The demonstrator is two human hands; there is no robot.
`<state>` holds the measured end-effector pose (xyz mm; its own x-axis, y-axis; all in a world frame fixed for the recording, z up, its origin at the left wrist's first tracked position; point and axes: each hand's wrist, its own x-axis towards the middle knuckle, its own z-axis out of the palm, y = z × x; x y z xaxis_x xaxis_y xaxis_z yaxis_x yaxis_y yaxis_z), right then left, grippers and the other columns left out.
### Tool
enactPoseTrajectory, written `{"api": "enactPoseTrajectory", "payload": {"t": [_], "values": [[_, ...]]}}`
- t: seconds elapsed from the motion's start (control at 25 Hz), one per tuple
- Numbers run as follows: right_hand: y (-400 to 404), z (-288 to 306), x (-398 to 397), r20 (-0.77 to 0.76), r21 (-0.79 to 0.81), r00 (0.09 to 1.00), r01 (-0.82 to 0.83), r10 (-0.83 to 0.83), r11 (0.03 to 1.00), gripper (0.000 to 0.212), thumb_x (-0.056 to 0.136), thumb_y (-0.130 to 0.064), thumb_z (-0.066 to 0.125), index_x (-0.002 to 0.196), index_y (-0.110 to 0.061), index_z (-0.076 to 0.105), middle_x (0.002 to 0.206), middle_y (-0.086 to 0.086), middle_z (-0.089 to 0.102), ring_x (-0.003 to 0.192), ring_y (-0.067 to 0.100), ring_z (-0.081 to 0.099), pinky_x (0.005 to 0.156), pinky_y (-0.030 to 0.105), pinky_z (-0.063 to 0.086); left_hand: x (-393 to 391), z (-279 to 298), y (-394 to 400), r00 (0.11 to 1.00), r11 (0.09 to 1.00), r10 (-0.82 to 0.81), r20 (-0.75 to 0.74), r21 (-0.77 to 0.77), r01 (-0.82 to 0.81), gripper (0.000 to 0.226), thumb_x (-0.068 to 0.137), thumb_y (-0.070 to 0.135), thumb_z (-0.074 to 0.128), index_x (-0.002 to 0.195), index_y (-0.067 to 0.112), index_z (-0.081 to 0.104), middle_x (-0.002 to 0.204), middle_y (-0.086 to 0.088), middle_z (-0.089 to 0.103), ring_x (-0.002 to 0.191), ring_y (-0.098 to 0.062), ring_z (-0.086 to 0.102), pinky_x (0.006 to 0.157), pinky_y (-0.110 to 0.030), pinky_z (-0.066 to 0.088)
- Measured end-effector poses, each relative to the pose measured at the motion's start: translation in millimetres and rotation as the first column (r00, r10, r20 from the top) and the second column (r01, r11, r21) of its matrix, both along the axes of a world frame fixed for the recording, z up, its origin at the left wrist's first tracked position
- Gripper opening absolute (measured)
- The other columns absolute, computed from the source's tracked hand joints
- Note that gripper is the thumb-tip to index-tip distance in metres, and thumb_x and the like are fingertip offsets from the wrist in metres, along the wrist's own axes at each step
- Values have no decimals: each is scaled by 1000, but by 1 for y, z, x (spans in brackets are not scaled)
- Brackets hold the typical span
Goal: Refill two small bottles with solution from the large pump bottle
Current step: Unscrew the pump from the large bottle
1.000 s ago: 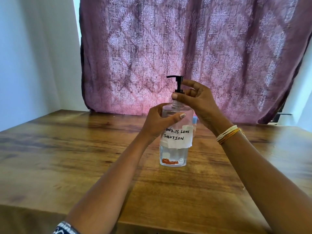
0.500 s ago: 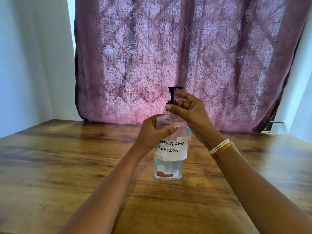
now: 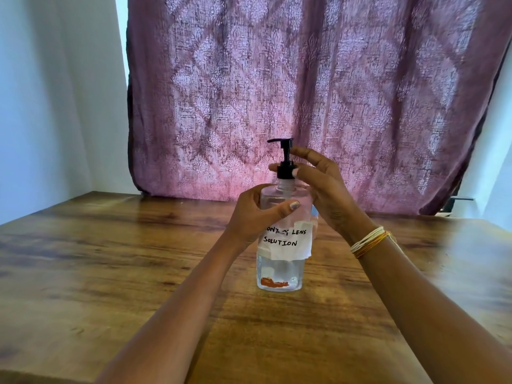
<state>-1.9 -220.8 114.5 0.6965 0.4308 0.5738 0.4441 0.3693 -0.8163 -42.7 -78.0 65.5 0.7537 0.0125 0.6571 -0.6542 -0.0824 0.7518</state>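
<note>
A large clear pump bottle [image 3: 279, 273] with a white paper label reading "contact lens solution" stands upright on the wooden table [image 3: 110, 259]. My left hand [image 3: 255, 214] wraps around its shoulder from the left. My right hand [image 3: 318, 187] pinches the black pump collar [image 3: 285, 169] at the neck, thumb in front and fingers behind; the pump nozzle points left. A sliver of something blue [image 3: 314, 210] shows behind the bottle on the right, mostly hidden. No small bottle is plainly in view.
A patterned purple curtain [image 3: 304, 92] hangs behind the table's far edge. White walls stand at the left and right. Thread bangles circle my right wrist [image 3: 371, 242]. The table's near edge runs along the bottom left.
The pump nozzle has turned from pointing right half a second ago to pointing left. My right fingers have shifted around the collar. My left hand keeps its hold on the bottle.
</note>
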Motion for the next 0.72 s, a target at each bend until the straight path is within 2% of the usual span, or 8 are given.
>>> {"api": "enactPoseTrajectory", "payload": {"t": [0.16,0.32,0.44,0.6,0.72], "values": [[4,-1,0,83,-45,987,140,-136,989,45,76,-6,76,118,-11,59,97,10,71,89,19,69,83,36,56,2,-1,1,1000,1000,16,-1,-3,-16,17,80,7,74,90,21,72,79,8,76,78,-8,71,69,-21,53],[1,-1,1,12,7,1000,15,-15,1000,34,79,-8,68,112,-13,63,98,11,74,92,22,71,82,37,59,3,-1,1,1000,1000,6,-1,-7,-6,19,80,6,73,91,22,72,79,11,76,78,-6,71,68,-19,53],[3,-1,2,106,-60,983,154,-148,986,38,78,-4,75,114,-5,63,93,7,72,84,15,70,77,28,57,4,-2,1,999,999,36,6,21,-36,15,81,9,73,91,20,71,77,11,75,76,-5,71,66,-17,52],[4,-1,-2,109,-53,979,179,-173,982,19,78,-4,73,97,-7,71,84,2,74,77,14,69,74,25,58,6,-3,1,999,999,50,18,16,-50,13,81,8,73,90,18,72,74,11,75,74,-6,71,65,-18,53],[5,4,-4,112,-53,970,222,-215,974,15,79,-3,73,93,-9,73,81,-1,75,76,12,69,72,23,56,4,-2,0,999,998,51,-8,-20,-52,13,80,8,74,92,13,73,75,7,76,73,-8,71,65,-18,52]]}}
